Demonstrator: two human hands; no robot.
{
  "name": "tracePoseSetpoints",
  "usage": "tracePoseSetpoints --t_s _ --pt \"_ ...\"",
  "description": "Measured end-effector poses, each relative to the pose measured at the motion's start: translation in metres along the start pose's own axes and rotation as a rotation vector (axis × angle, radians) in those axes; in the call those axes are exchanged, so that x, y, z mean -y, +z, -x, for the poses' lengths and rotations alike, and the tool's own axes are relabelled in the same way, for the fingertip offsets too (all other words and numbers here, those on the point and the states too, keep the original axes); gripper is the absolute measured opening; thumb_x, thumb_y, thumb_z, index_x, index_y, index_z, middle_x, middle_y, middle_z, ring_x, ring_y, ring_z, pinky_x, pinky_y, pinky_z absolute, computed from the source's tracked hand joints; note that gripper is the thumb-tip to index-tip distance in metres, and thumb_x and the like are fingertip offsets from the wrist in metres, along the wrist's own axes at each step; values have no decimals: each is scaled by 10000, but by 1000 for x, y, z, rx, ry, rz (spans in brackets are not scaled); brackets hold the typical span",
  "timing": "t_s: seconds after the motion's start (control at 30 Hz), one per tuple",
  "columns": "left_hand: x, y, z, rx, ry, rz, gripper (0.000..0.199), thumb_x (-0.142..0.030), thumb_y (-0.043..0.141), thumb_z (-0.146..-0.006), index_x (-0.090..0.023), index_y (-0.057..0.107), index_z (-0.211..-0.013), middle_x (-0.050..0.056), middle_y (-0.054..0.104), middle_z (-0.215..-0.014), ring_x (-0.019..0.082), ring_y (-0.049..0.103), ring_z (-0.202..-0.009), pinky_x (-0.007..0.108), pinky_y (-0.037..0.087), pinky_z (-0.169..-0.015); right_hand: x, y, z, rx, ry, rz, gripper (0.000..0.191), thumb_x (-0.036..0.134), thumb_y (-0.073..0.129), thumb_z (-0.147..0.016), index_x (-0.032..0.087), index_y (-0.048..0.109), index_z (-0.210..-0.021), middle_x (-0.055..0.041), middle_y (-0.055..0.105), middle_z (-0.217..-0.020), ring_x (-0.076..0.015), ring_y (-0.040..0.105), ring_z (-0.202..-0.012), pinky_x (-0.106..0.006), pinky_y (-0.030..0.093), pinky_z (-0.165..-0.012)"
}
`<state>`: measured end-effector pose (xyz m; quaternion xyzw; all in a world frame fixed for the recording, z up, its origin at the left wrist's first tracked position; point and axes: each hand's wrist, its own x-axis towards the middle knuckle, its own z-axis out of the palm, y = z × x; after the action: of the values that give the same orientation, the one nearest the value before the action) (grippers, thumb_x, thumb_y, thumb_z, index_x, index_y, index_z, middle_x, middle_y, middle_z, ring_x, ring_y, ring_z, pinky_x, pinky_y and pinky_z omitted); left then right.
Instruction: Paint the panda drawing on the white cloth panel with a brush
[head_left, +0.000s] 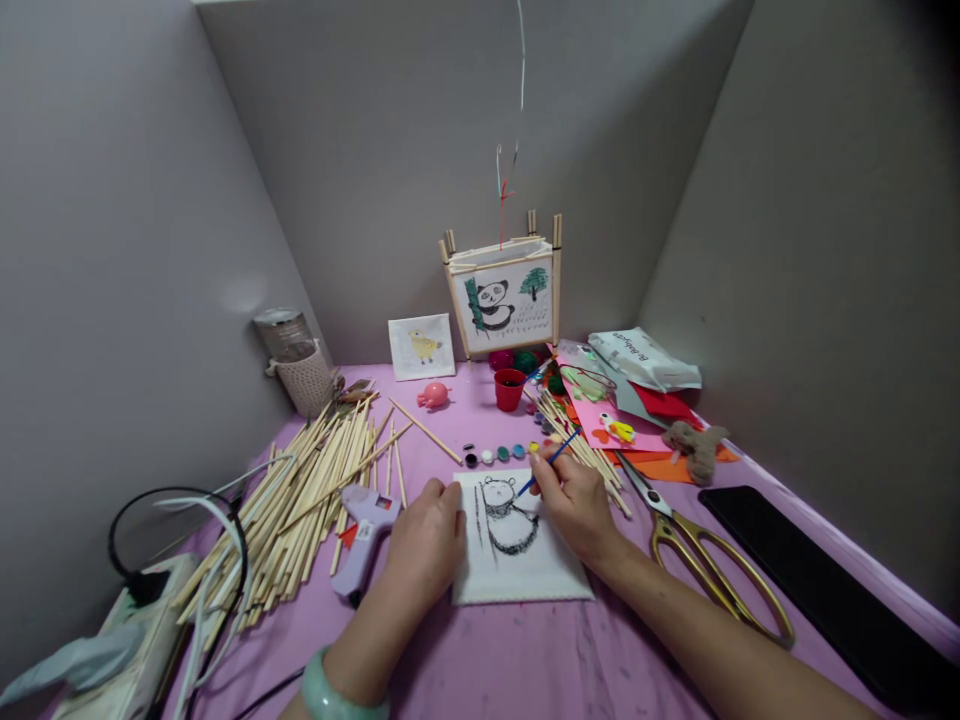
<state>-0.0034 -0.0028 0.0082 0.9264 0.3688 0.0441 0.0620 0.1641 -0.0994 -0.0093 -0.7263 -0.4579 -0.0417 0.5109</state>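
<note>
I'd stroke lightly: right hand pinches brush over canvas; curled left hand, grip unclear, rests at its left edge.

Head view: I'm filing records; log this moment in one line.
right hand: holding blue paintbrush, tip at panda drawing | left hand: curled at canvas edge | paint pots: beyond canvas

Blue paintbrush in the right hand, over a panda canvas — left hand at its edge

From here I can read "Babycare" on the white soft plastic pack, small label on lilac plastic glue gun illegible.
</note>
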Motion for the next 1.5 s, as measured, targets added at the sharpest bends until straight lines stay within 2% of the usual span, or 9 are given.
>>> tracePoseSetpoints --t_s 0.2,0.6,0.73,0.9,1.07,1.23,1.37,1.5 --pt "-1 0 1 1 4 -3 160 -200 414 -888 -207 557 -958 50 584 -955 182 603 -837 283 386 -683 -4 2 3 5 -72 42 369 376 455 -928 215 553 -611 -34 656 -632 -164 613 -591 -264 421 -596" --pt "0 0 -2 2 6 -2 151 -204 418 -892 -207 558 -951 49 581 -949 181 604 -839 283 383 -683 0 1 3 13 -156 50 351 329 452 -933 202 543 -619 -35 655 -651 -157 624 -605 -255 419 -596" --pt "0 0 -1 -2 5 2 158 -198 422 -887 -209 561 -962 47 580 -947 182 603 -848 284 386 -692 -1 1 3 24 -119 -4 331 336 453 -935 200 549 -649 -3 619 -580 -137 598 -536 -243 411 -566" --pt "0 0 1 -6 4 -5 153 -198 425 -882 -209 561 -950 44 580 -944 184 605 -834 287 384 -676 -1 2 3 19 -117 15 346 343 455 -927 200 531 -620 -15 620 -587 -143 598 -546 -247 410 -564" --pt "1 1 0 -13 9 -4 173 -197 420 -884 -204 570 -969 47 585 -949 184 607 -841 286 387 -682 3 4 6 91 -64 -75 303 344 445 -928 193 558 -691 -5 615 -573 -141 593 -523 -242 410 -540" --pt "1 1 -1 -10 6 0 174 -200 421 -886 -204 570 -977 50 585 -958 184 608 -838 286 392 -685 6 5 7 106 -9 -170 280 354 451 -928 193 571 -733 -2 633 -599 -138 598 -534 -236 427 -548" --pt "0 1 -1 -11 9 -1 177 -194 420 -883 -206 569 -979 49 584 -954 188 608 -840 291 396 -689 5 5 7 141 -1 -185 288 356 450 -928 195 562 -718 -2 633 -594 -138 597 -532 -233 427 -544" --pt "0 1 -1 -12 15 3 185 -196 420 -883 -207 572 -988 50 584 -955 190 609 -847 291 396 -690 4 4 6 92 -15 -126 287 360 457 -921 192 567 -717 -2 622 -569 -142 594 -520 -236 421 -535"
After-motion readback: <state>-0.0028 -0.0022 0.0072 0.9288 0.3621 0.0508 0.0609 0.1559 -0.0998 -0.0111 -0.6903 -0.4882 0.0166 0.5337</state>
